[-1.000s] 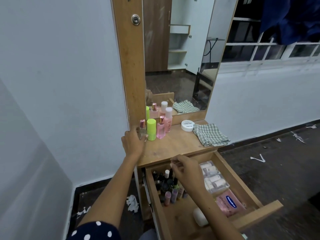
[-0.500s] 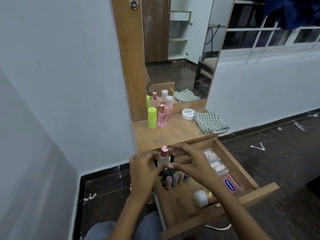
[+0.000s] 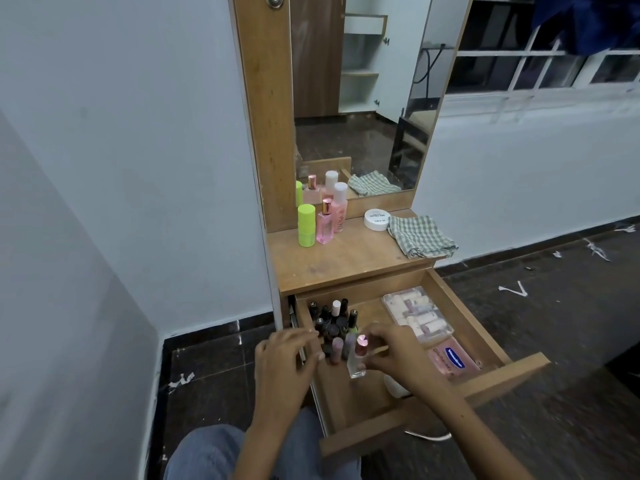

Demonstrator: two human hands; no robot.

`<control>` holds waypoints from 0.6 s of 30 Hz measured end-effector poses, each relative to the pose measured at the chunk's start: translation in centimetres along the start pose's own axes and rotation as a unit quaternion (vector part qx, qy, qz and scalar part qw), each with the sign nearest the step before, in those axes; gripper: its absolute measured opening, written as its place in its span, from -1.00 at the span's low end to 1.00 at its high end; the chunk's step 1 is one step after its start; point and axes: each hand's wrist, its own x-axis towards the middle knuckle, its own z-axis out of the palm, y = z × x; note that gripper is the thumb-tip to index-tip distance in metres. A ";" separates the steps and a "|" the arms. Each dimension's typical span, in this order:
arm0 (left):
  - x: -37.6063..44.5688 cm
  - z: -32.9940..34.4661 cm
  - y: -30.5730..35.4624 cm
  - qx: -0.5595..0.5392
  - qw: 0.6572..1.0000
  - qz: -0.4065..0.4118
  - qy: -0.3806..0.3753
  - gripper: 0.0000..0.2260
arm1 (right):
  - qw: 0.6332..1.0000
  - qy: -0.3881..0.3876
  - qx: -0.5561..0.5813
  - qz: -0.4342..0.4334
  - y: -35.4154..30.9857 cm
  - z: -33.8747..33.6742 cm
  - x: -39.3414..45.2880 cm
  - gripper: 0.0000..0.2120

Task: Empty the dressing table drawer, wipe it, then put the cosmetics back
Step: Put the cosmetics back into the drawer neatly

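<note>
Head cam view: the drawer (image 3: 512, 372) is pulled out and the small clear bottle with the pink cap (image 3: 358, 356) is standing upright on the drawer floor, just in front of the cluster of nail polish bottles (image 3: 334, 323). The right hand (image 3: 398, 351) has its grip pinched on that bottle, fingertips at the cap and side. The left hand (image 3: 287, 362) sits just beside the polish cluster at the drawer's left wall, grip loose and fingers relaxed, holding nothing. Further right in the drawer there's a clear box of rolls (image 3: 417, 313) and a pink Vaseline pack (image 3: 450, 363). Up on the worktop (image 3: 346, 261): a green tube (image 3: 306, 225), two pink bottles (image 3: 325, 221), a white jar (image 3: 376, 219) and a checked cloth (image 3: 420, 237).
</note>
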 end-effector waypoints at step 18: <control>-2.1 -0.2 -0.6 -0.009 0.998 -0.055 0.019 -0.71 | 0.999 0.000 -0.027 0.019 -0.7 5.3 1.1 -0.75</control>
